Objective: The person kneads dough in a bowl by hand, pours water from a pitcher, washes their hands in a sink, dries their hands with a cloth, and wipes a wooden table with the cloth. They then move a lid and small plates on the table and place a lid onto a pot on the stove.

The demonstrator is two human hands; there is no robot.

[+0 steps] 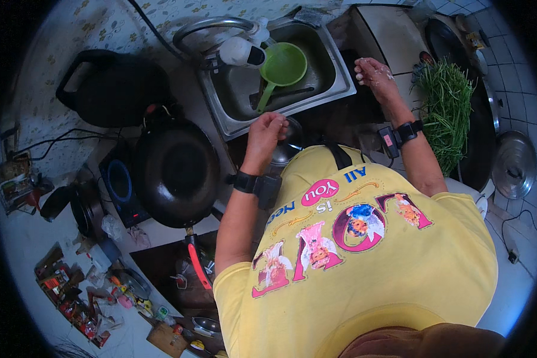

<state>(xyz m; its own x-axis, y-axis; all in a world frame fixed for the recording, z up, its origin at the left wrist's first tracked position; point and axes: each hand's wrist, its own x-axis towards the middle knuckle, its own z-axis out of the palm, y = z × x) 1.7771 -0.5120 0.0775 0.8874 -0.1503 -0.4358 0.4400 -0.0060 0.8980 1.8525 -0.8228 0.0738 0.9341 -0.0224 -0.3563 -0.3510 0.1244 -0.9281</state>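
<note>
My left hand is over the front rim of the stainless steel sink, fingers drawn together with nothing visible in them. Just beyond it lies the handle of a green plastic water scoop, whose bowl sits under the spout of a white-bodied faucet. To the right of the sink, my right hand hangs in the air with its fingers curled. White, doughy residue sticks to its fingers and back; whether the palm holds anything is hidden. Both wrists wear black straps with small devices.
A black wok with a red-and-black handle stands left, next to an induction cooker. Green leafy stalks are heaped at right, by a metal lid. Behind the wok leans a dark pan. A wooden board lies lower left.
</note>
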